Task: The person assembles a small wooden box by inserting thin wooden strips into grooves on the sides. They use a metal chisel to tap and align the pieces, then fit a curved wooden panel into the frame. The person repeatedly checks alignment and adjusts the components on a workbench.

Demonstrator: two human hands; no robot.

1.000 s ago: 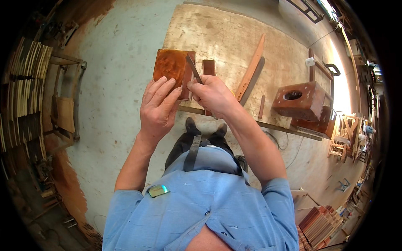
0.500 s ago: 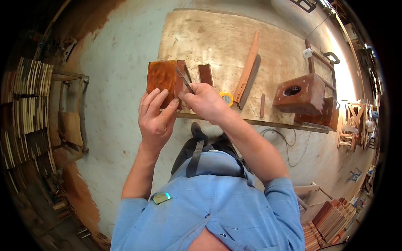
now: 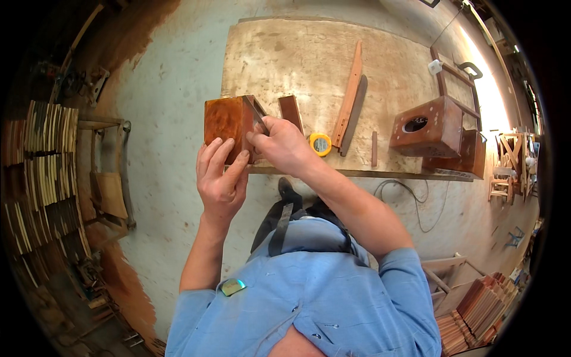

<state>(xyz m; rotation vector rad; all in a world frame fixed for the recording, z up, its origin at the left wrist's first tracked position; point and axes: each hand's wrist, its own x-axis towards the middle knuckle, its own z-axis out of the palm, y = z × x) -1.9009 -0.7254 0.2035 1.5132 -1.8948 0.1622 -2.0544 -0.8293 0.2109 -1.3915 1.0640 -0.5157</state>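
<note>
A glossy reddish-brown wooden box point(image 3: 224, 122) stands at the near left edge of the worktable. My left hand point(image 3: 220, 178) rests against its lower front, fingers stretched and apart, with the fingertips on the varnished face. At the box's right side, my right hand point(image 3: 282, 146) is closed round a thin grey metal tool point(image 3: 259, 121). Only part of that tool shows, held close along the box's edge; whether it is a file, a scraper or a chisel I cannot tell. Just right of this hand lies a yellow tape measure point(image 3: 320, 144).
On the worktable point(image 3: 285, 50) lie a dark wood block point(image 3: 291, 113), a long reddish wood strip point(image 3: 348, 98) beside a grey one, and a short stick point(image 3: 374, 149). At right sits a brown box with a round hole point(image 3: 431, 128). A cable point(image 3: 410, 196) trails on the floor.
My right hand has shifted slightly up and left against the box, and less of the metal tool shows. My left hand stays on the box. The whole view has shifted slightly.
</note>
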